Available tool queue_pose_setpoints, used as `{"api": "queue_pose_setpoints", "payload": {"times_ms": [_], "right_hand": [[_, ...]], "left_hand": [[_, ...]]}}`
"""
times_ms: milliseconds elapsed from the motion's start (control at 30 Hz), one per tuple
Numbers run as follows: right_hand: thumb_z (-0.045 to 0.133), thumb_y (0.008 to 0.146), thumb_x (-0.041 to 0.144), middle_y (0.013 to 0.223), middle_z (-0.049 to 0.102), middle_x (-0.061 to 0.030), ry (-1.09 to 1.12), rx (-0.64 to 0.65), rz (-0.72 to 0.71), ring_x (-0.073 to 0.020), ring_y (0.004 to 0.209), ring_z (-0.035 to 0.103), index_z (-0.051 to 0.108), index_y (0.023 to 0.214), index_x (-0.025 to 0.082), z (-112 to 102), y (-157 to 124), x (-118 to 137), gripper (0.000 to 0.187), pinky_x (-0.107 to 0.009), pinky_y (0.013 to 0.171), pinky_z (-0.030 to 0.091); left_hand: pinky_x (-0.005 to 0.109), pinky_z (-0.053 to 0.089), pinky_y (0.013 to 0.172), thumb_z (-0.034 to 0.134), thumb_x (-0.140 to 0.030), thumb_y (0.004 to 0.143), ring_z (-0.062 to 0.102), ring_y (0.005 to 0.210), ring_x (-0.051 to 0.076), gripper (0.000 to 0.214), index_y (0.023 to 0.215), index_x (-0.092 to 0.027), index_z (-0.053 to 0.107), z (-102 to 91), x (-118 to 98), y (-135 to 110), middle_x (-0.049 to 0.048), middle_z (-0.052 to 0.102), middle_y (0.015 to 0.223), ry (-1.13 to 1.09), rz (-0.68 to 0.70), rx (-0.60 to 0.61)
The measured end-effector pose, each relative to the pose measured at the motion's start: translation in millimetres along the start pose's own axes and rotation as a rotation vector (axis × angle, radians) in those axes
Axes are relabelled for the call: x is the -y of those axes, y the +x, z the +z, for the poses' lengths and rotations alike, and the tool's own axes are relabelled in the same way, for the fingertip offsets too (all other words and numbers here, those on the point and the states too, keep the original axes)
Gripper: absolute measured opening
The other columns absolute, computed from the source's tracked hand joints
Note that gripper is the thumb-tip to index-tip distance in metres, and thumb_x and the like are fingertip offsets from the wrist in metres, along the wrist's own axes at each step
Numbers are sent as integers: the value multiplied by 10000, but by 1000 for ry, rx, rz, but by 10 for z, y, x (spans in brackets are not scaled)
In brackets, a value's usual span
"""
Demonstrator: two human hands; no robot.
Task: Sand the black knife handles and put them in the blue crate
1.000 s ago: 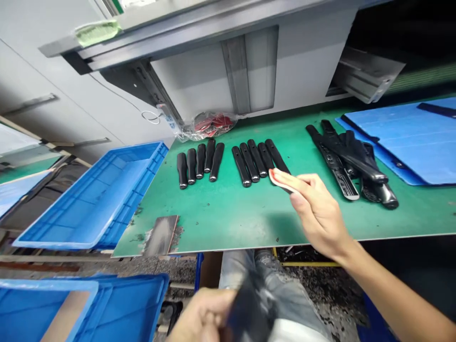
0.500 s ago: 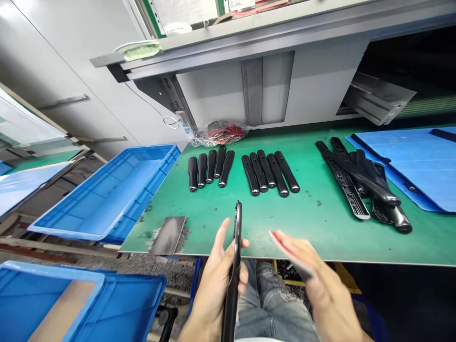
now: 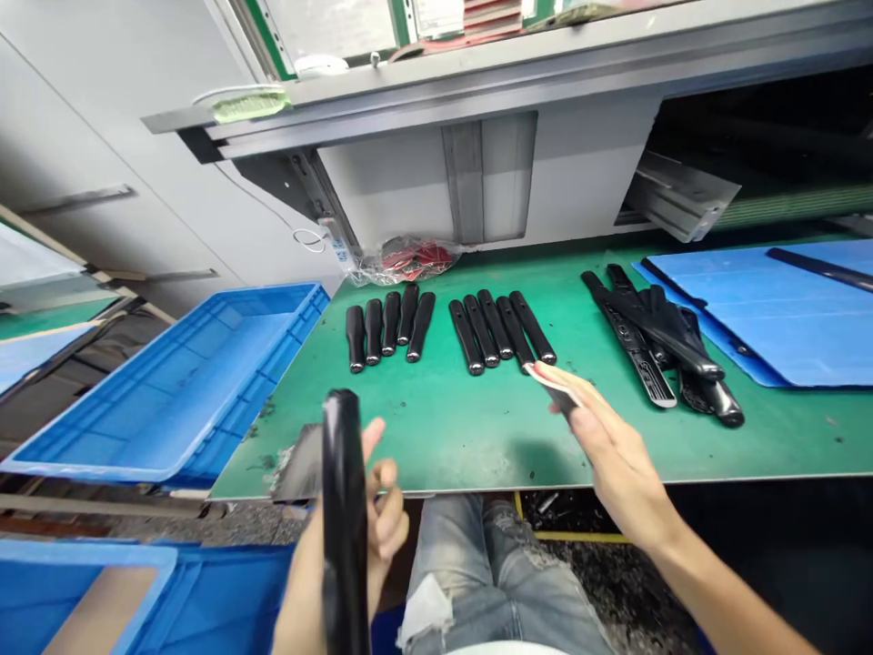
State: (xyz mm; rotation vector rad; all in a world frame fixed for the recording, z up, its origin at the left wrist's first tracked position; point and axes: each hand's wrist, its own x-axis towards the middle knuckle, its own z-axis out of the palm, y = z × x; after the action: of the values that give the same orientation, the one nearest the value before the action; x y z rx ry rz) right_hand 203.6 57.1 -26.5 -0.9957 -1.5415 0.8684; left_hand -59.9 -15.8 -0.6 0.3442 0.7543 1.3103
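My left hand (image 3: pixel 386 518) is closed around a long black plastic handle piece (image 3: pixel 343 509), held upright near me with its smooth outer side in view. Between the thumb and straight fingers of my right hand (image 3: pixel 617 455) is a thin sandpaper pad (image 3: pixel 560 395), red and pale at the edge and dark on its face. The pad is apart from the held piece, above the green tabletop (image 3: pixel 464 437). Farther back lie two rows of similar black handles, a left row (image 3: pixel 390 323) and a right row (image 3: pixel 487 326).
At the right is a pile of black handle shells (image 3: pixel 655 332) beside a blue plastic sheet (image 3: pixel 811 309). A clear bag of red pieces (image 3: pixel 416 259) lies at the back. A dark, dusty flat plate (image 3: pixel 300 464) rests at the front left, near a blue crate (image 3: pixel 170 382).
The black piece has moved left and turned from edge-on to showing its smooth outer side. My right hand, with the sandpaper pad, has risen away from it. My view has shifted slightly.
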Motion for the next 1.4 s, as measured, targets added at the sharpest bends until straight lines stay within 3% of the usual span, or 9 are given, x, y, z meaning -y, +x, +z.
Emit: {"api": "queue_pose_setpoints", "payload": {"times_ms": [133, 267, 533, 700, 900, 1100, 1200, 1300, 1400], "right_hand": [[448, 1047, 544, 1237, 645, -88, 958, -47, 385, -204, 840, 586, 550, 1448, 328, 340, -583, 99, 466, -320, 796, 518], [502, 996, 639, 1373, 574, -147, 1369, -42, 481, -237, 950, 591, 631, 1384, 261, 632, -766, 157, 558, -311, 784, 548], [836, 891, 430, 1048, 583, -56, 1495, -78, 768, -145, 872, 528, 693, 1282, 193, 776, -827, 201, 479, -207, 791, 525], [844, 872, 447, 867, 543, -26, 1258, -150, 620, -165, 804, 511, 717, 1135, 201, 793, -823, 226, 382, -247, 774, 534], [933, 704, 579, 787, 598, -22, 954, -233, 560, -234, 767, 586, 674, 1070, 209, 854, -660, 260, 581, -370, 758, 557], [994, 630, 515, 777, 631, -11, 901, -235, 545, -210, 733, 604, 676, 991, 184, 900, -550, 202, 584, -313, 707, 557], [1011, 643, 429, 836, 654, -29, 901, -247, 536, -180, 752, 600, 682, 962, 159, 832, -397, 57, 531, -249, 694, 546], [966, 745, 410, 906, 641, -17, 916, -338, 515, -138, 794, 576, 667, 1042, 183, 668, -309, -68, 479, -174, 709, 524], [875, 856, 470, 973, 586, -4, 1001, -339, 559, -116, 763, 504, 614, 1265, 259, 504, -405, -53, 528, -167, 688, 505]], "left_hand": [[155, 412, 365, 691, -447, 903, 440, 430, 61, 642, 1435, -131, 520, 123, -48, 72, -28, 542, 708, -179, -159, 160], [168, 445, 463, 471, -276, 1028, 500, 510, 76, 304, 1292, -162, 570, 367, -38, 213, -44, 467, 697, -350, -68, 36], [139, 318, 396, 362, -188, 986, 358, 367, 32, 180, 819, -187, 427, 544, -58, 602, -105, 336, 517, -684, 71, -151], [136, 306, 389, 370, -179, 951, 349, 359, 29, 197, 757, -210, 355, 623, 3, 583, -102, 318, 510, -726, 49, -160], [128, 306, 379, 370, -206, 959, 335, 347, 27, 216, 745, -215, 342, 705, 29, 525, -101, 322, 497, -720, 35, -148], [105, 305, 360, 316, -299, 1034, 319, 354, 25, 314, 737, -212, 373, 741, 33, 327, -100, 285, 520, -788, -55, -37], [62, 265, 328, 316, -350, 1059, 294, 336, 8, 329, 798, -195, 444, 752, 51, 235, -109, 293, 528, -843, -175, 160], [56, 321, 327, 531, -482, 999, 429, 410, 30, 319, 912, -182, 593, 731, 88, 179, -87, 402, 555, -655, -226, 408], [123, 487, 424, 746, -556, 831, 564, 571, 92, 430, 1014, -169, 706, 671, 128, 217, -48, 499, 600, -323, -117, 307]]}}
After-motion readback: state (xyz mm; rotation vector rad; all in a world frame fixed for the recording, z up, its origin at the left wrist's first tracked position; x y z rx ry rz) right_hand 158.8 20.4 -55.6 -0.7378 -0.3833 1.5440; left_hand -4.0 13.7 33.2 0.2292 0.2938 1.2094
